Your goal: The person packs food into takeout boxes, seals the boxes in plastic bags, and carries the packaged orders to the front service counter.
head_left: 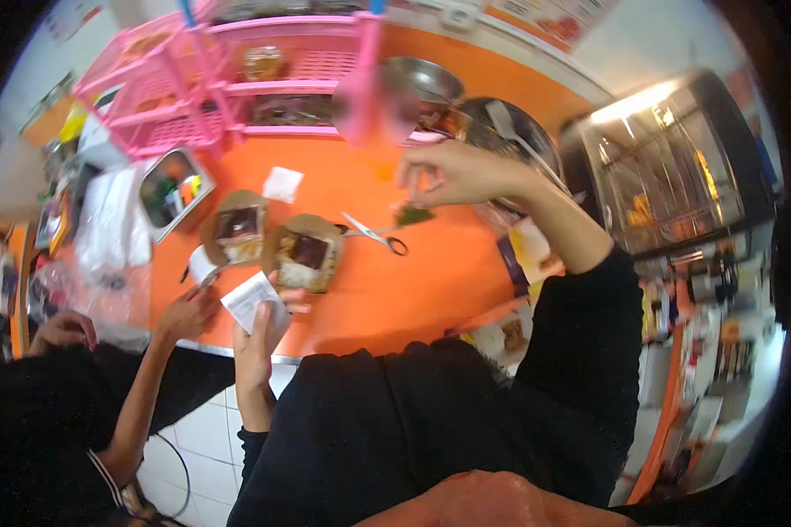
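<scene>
At the near edge of the orange table [413,303], the left hand [257,338] grasps a white printed slip [257,303], thumb pressed on its face and fingers behind. Just left of the slip is a co-worker's hand [191,312], its grip unclear; another hand [66,330] lies farther left, its fingers curled.

Just beyond the slip, two brown bowls sit side by side: the right bowl [312,253] holds white and dark food, the left bowl [240,223] dark food. Scissors [378,235] lie right of them, blades parted.

Farther out and to the right, the right hand [455,173] hangs over the table, fingers bent toward the thumb; whether it pinches anything I cannot tell. A green sprig [413,215] is just on its near side, well to the right of the left hand. A white paper square [283,184] lies beyond the bowls. At the far side stand a pink rack [294,63] and a metal bowl [426,79].
</scene>
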`<state>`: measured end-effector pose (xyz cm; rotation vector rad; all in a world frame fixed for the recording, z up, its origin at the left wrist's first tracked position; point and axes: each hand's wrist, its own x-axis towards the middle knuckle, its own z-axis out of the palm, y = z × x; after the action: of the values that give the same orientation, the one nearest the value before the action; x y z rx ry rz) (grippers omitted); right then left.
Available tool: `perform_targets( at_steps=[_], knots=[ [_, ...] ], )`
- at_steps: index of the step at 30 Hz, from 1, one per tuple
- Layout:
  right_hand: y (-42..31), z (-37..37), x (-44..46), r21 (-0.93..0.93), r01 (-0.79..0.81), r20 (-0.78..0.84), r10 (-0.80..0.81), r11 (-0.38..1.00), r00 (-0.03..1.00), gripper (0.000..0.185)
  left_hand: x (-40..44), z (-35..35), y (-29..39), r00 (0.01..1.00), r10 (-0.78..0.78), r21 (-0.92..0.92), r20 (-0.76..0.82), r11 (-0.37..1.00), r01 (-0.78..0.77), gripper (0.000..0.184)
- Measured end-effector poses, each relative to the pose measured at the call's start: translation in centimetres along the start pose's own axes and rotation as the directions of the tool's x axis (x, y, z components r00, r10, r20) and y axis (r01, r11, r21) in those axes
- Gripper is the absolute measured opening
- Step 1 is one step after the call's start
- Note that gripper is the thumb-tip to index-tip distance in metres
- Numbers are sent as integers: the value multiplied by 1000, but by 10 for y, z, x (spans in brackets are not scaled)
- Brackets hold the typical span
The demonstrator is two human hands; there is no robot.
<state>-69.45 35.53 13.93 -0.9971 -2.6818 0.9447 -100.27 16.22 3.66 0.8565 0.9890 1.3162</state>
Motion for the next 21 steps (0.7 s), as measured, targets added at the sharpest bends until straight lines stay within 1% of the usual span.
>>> perform_targets(
  at_steps=[1,2,4,6,8,9,10,12,13,16,18,20,21],
  knots=[
    [-22,-20,-33,-31,-153,81,155,988,985,24,4,5,-2,999,-4,10,54,1000,3,53],
    [-33,-34,-63,-73,-289,159,297,955,941,21,8,9,-4,995,1,19,101,1000,-3,53],
    [-6,-39,-121,-140,-244,134,263,960,955,16,15,23,-12,984,-24,1,176,1000,24,54],
    [-1,-36,-166,-140,-482,87,495,865,864,9,18,37,-14,973,-58,-29,226,997,66,54],
    [31,-20,-199,-265,-573,-138,558,776,818,7,20,53,-13,960,-103,-78,262,989,128,54],
    [53,-7,-214,-315,-621,-250,568,718,784,7,21,60,-13,955,-117,-72,274,987,142,56],
    [79,6,-226,-348,-589,-363,474,730,802,6,22,66,-12,948,-114,-66,297,988,140,57],
    [136,26,-241,-426,-525,-553,247,737,796,6,25,77,-9,936,-106,-56,335,990,132,59],
    [151,31,-245,-464,-484,-564,174,742,807,3,26,81,-9,925,-106,-48,365,990,132,61],
    [191,35,-261,-450,-653,-439,486,609,755,9,30,91,-3,898,-107,-185,427,962,203,65],
    [190,25,-255,-505,-608,-453,412,613,791,14,35,94,1,886,-76,-236,457,950,203,72],
    [175,15,-240,-443,-604,-379,472,663,796,15,38,94,9,865,-76,-302,496,919,254,81],
    [181,15,-238,-479,-554,-344,435,681,832,15,38,94,13,860,-54,-357,508,895,267,82]
  ],
)
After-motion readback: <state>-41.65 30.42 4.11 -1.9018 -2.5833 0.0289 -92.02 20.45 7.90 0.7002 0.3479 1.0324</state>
